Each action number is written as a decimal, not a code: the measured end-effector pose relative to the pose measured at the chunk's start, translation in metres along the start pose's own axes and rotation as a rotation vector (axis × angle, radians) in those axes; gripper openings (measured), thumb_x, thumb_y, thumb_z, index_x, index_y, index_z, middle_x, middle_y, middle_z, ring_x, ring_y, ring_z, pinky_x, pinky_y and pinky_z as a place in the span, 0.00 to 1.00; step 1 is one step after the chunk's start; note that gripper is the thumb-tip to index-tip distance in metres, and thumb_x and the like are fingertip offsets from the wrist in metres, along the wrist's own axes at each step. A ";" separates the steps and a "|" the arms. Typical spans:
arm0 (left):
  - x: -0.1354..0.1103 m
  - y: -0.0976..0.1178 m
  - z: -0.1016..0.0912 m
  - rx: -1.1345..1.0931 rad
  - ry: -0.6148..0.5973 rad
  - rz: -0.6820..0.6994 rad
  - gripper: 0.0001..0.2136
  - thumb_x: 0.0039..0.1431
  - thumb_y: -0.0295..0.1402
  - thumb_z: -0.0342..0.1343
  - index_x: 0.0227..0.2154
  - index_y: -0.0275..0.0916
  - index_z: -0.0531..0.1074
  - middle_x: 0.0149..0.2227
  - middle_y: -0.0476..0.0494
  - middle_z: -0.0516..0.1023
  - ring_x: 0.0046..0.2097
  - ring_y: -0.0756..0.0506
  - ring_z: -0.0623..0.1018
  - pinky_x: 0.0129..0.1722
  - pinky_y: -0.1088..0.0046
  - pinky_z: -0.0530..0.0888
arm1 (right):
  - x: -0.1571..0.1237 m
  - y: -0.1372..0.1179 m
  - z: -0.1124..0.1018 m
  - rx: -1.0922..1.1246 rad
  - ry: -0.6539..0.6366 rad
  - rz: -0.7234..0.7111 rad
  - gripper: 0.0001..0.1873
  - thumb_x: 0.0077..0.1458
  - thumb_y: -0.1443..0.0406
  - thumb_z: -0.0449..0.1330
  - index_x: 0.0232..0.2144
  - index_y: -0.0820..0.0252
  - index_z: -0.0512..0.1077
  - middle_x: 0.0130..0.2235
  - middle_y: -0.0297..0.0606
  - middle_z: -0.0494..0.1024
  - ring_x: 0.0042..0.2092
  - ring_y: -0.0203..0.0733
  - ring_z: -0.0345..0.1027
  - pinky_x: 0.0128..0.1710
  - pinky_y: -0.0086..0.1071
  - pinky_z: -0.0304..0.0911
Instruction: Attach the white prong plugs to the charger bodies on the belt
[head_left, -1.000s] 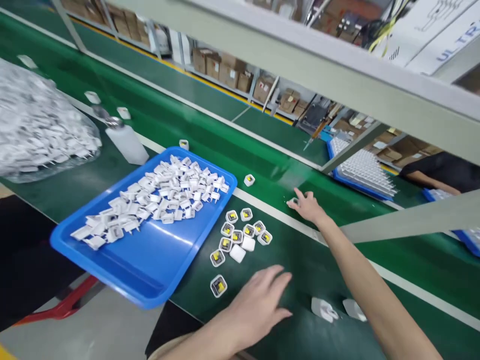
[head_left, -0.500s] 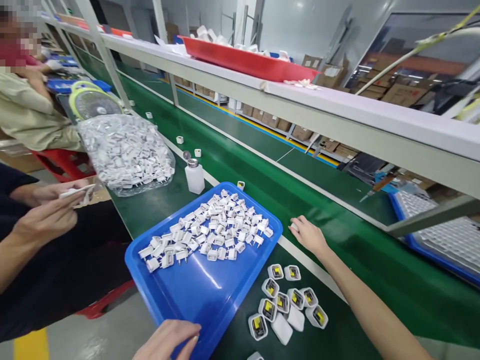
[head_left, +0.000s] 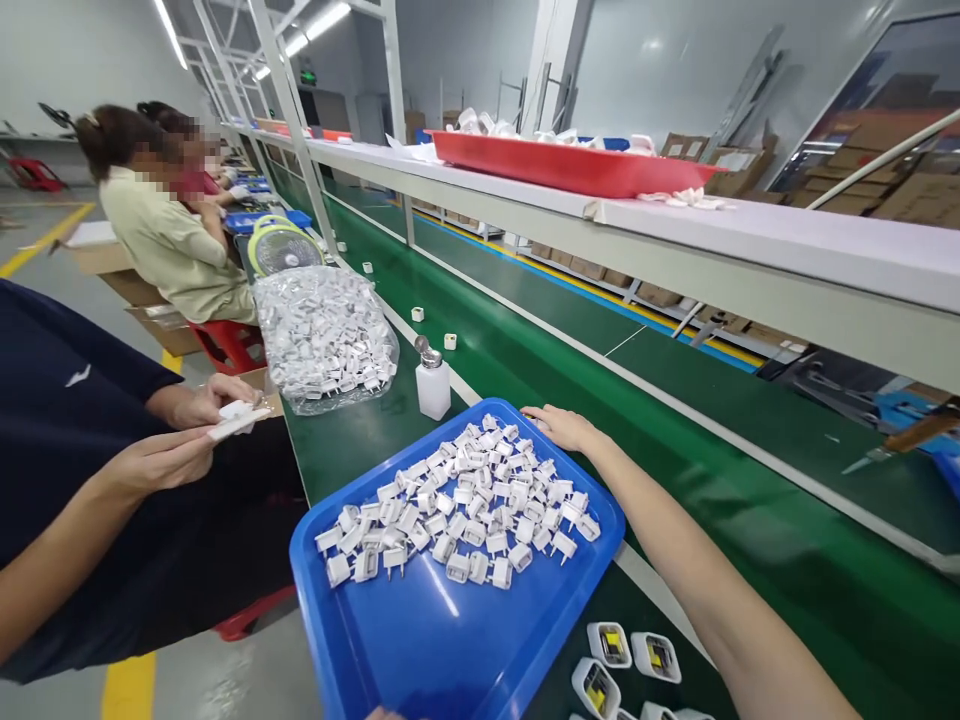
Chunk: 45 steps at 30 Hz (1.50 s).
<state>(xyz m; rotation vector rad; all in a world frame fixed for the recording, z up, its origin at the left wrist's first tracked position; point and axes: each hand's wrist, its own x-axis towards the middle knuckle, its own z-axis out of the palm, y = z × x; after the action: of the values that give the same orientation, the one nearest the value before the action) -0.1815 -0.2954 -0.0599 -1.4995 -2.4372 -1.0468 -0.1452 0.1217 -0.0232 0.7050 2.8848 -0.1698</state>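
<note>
My right hand (head_left: 561, 426) reaches past the far right edge of the blue tray (head_left: 367, 655), onto the green belt. Its fingers curl around a small white charger housing (head_left: 532, 418), mostly hidden, with a speck of yellow showing. White plug shells with two pins (head_left: 474, 533) lie heaped in the tray's far half. Only a sliver of my left hand (head_left: 385, 714) shows at the bottom edge, by the tray's near side; its fingers cannot be made out. Several open white housings with yellow and black parts inside (head_left: 610, 645) sit right of the tray.
Left of the tray, a co-worker's hands (head_left: 180, 440) hold a flat white piece. A clear bag of plug shells (head_left: 322, 335), a white pump bottle (head_left: 433, 388) and a green fan (head_left: 285, 247) stand beyond. Overhead runs a shelf (head_left: 795, 235) with a red tray (head_left: 570, 168).
My right hand has moved forward and left along the belt, to the housing by the tray's far corner. My left hand has mostly left the view as the camera turned left and upward.
</note>
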 end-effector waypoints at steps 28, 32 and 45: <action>-0.008 0.048 -0.013 -0.146 -0.263 0.497 0.03 0.69 0.33 0.54 0.38 0.42 0.70 0.42 0.43 0.75 0.44 0.42 0.78 0.44 0.64 0.77 | -0.486 -0.178 0.124 0.261 0.617 0.493 0.37 0.69 0.51 0.54 0.74 0.49 0.48 0.61 0.53 0.68 0.61 0.60 0.66 0.57 0.55 0.69; -0.097 0.133 -0.008 -0.481 -0.418 0.593 0.04 0.69 0.28 0.55 0.42 0.42 0.71 0.44 0.46 0.78 0.46 0.48 0.80 0.47 0.72 0.78 | -0.515 -0.203 0.115 0.675 0.658 0.415 0.31 0.68 0.53 0.57 0.70 0.48 0.58 0.59 0.48 0.70 0.58 0.53 0.69 0.55 0.45 0.72; -0.100 0.208 0.076 -0.175 -0.576 0.831 0.18 0.67 0.32 0.59 0.58 0.36 0.69 0.64 0.28 0.69 0.68 0.29 0.66 0.63 0.43 0.68 | -0.543 -0.198 0.151 1.283 1.029 0.903 0.15 0.62 0.59 0.66 0.51 0.50 0.74 0.48 0.41 0.82 0.44 0.47 0.81 0.49 0.44 0.79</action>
<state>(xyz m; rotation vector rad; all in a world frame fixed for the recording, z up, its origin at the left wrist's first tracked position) 0.0601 -0.2674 -0.0542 -2.8046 -1.6100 -0.7020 0.2583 -0.3181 -0.0553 2.7865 2.3092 -2.0454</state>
